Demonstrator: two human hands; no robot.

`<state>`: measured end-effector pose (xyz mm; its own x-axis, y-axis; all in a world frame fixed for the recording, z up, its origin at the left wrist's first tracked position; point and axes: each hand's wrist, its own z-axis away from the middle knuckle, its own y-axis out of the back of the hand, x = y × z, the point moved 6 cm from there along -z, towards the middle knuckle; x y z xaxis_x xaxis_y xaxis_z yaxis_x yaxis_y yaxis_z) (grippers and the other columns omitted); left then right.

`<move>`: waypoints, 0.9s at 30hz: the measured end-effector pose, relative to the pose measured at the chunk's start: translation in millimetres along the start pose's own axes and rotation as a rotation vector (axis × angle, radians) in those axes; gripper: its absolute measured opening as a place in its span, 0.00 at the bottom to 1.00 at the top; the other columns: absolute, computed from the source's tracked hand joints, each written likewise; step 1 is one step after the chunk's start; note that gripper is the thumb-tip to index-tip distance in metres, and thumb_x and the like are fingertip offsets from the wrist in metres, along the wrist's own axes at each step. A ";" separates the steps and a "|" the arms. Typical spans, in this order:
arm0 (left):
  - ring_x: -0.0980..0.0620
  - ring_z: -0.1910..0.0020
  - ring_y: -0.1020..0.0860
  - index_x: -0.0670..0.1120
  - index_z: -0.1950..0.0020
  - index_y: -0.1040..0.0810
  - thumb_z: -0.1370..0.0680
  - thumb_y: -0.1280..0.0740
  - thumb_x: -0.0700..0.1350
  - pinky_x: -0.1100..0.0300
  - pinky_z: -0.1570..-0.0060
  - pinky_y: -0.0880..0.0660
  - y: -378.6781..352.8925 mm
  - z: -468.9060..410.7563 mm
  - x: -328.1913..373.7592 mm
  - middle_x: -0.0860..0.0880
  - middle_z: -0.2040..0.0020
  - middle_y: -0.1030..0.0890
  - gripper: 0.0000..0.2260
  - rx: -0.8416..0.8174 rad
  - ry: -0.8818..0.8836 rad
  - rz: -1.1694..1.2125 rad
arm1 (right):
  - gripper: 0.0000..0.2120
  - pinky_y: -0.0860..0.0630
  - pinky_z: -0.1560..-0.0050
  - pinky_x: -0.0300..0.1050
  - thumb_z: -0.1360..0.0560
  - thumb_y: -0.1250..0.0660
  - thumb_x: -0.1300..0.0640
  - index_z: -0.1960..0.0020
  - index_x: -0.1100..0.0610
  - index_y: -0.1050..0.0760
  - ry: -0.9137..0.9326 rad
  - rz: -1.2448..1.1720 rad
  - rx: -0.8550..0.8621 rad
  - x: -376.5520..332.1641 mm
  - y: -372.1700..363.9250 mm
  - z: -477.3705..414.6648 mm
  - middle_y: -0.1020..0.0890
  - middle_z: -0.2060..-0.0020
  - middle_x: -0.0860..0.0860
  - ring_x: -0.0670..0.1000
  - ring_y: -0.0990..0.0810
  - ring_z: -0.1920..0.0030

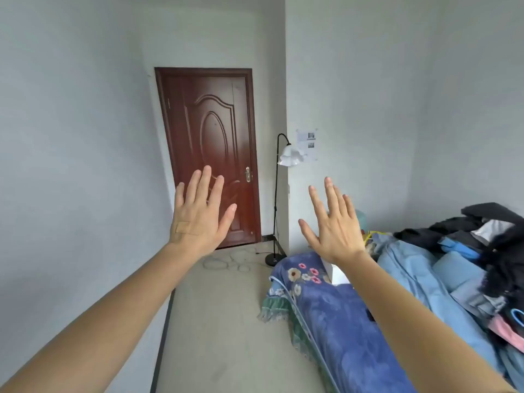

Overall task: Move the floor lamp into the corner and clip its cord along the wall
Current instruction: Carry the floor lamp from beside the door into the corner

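The left hand (200, 215) is reaching out with its back to the camera, fingers spread and grasping nothing, an adhesive plaster (185, 227) sticking across it near the wrist. Behind this hand a dark red door (209, 131) is standing shut. Below the left hand, loops of pale cord (226, 260) are lying slack on the floor (226, 321), trailing toward the space between the two hands. In that space, well beyond the hands, the floor lamp (274, 211) is standing upright, its round base (273, 259) resting on the floor beside a wall edge and its white shade (289, 158) hanging above fingertip level. The right hand (334, 226) is likewise raised and splayed, holding nothing. Under and to the right of it, a blue floral bedspread (334, 316) is covering a bed, with piled clothes (482, 251) lying further right.
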<state>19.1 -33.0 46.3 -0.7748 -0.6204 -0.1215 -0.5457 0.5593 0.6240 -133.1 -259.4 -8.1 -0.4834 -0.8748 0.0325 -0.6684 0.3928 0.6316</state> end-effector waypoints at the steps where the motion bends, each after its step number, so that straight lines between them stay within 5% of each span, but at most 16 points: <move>1: 0.37 0.22 0.40 0.41 0.23 0.35 0.19 0.49 0.59 0.37 0.27 0.43 -17.7 -6.9 -11.3 0.37 0.21 0.39 0.30 -0.026 -0.001 -0.005 | 0.36 0.40 0.25 0.64 0.20 0.49 0.37 0.19 0.56 0.49 0.002 -0.005 -0.047 -7.2 -21.1 -11.6 0.47 0.20 0.64 0.65 0.41 0.22; 12: 0.38 0.22 0.42 0.41 0.22 0.37 0.17 0.48 0.58 0.37 0.26 0.42 -224.0 -124.6 -109.2 0.37 0.20 0.40 0.29 -0.129 0.071 0.061 | 0.34 0.37 0.27 0.61 0.19 0.50 0.38 0.19 0.54 0.48 0.016 0.025 -0.199 -14.2 -222.6 -149.5 0.44 0.20 0.64 0.64 0.36 0.24; 27: 0.40 0.20 0.45 0.44 0.20 0.41 0.18 0.58 0.62 0.39 0.24 0.46 -579.5 -322.9 -110.6 0.39 0.19 0.45 0.33 -0.323 0.027 0.066 | 0.34 0.36 0.27 0.60 0.19 0.50 0.37 0.19 0.53 0.50 -0.149 0.030 -0.286 150.4 -536.7 -340.2 0.44 0.20 0.63 0.64 0.34 0.25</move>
<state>524.1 -466.0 -52.5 -0.7939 -0.6056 -0.0545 -0.3616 0.3981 0.8431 345.3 -698.3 -78.7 -0.5921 -0.8045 -0.0460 -0.4768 0.3038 0.8249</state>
